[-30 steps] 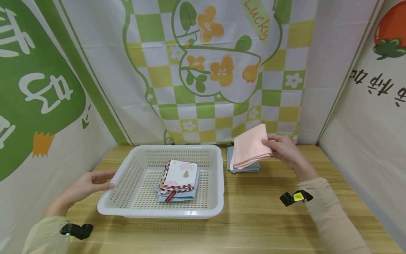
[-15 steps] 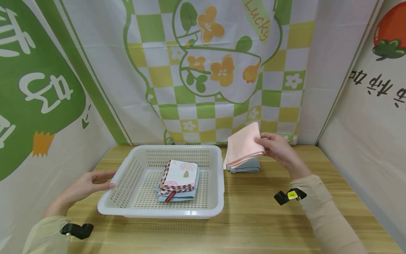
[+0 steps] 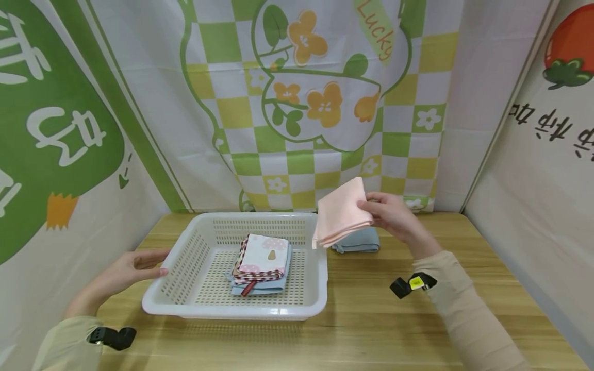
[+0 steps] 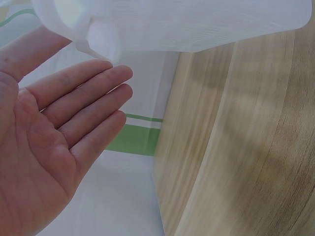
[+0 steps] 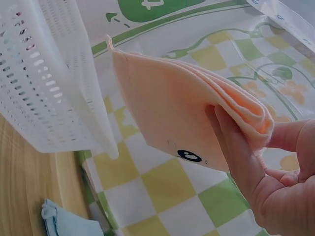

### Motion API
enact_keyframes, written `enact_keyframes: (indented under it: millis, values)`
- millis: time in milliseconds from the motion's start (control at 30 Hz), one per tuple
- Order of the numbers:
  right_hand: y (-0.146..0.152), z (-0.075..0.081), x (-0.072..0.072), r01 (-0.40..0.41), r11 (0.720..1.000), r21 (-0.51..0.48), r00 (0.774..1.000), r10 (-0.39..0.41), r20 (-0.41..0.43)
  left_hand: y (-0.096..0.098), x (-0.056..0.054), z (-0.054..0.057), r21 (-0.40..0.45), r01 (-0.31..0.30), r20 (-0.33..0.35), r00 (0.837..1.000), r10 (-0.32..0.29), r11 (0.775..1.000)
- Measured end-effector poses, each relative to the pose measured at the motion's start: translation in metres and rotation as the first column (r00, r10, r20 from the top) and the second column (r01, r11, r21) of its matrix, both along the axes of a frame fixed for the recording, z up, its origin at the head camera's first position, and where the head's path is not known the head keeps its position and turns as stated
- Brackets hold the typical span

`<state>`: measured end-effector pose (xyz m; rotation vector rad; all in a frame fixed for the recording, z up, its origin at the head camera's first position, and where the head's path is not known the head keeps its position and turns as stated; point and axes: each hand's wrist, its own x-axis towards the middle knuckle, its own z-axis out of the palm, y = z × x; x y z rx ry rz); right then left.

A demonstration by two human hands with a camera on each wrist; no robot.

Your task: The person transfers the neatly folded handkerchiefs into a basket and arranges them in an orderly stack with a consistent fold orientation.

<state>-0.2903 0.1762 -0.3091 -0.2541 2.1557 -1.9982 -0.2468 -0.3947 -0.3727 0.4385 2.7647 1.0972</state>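
My right hand (image 3: 387, 215) pinches a folded peach cloth (image 3: 340, 212) by its right edge and holds it in the air over the right rim of the white perforated basket (image 3: 185, 257). In the right wrist view the peach cloth (image 5: 187, 113) sits between thumb and fingers (image 5: 241, 152), with the basket wall (image 5: 54, 73) to its left. Inside the basket lies a stack of folded cloths topped by a mushroom-print cloth (image 3: 263, 254). My left hand (image 3: 134, 268) rests with straight fingers (image 4: 83, 113) against the basket's left rim (image 4: 162, 24).
A folded blue cloth (image 3: 358, 241) lies on the wooden table (image 3: 371, 319) just right of the basket, also seen as the blue cloth (image 5: 66, 221) in the right wrist view. Printed fabric walls close in the table at the back and both sides.
My right hand has carried the peach cloth up off the blue cloth and leftwards to the basket's right rim. The left hand and basket have stayed put.
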Motion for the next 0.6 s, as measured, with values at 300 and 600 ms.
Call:
enact_keyframes:
  millis: [300, 600]
  values:
    - [-0.014, -0.003, -0.004, -0.070, 0.997, -0.013, 0.998, 0.070, -0.001, 0.000, 0.000, 0.000, -0.025, -0.002, -0.013, 1.000, 0.002, 1.000]
    - [-0.029, -0.002, -0.003, -0.118, 0.993, 0.030, 0.992, 0.120, -0.040, 0.001, 0.002, 0.002, -0.021, 0.007, -0.010, 1.000, -0.007, 1.000]
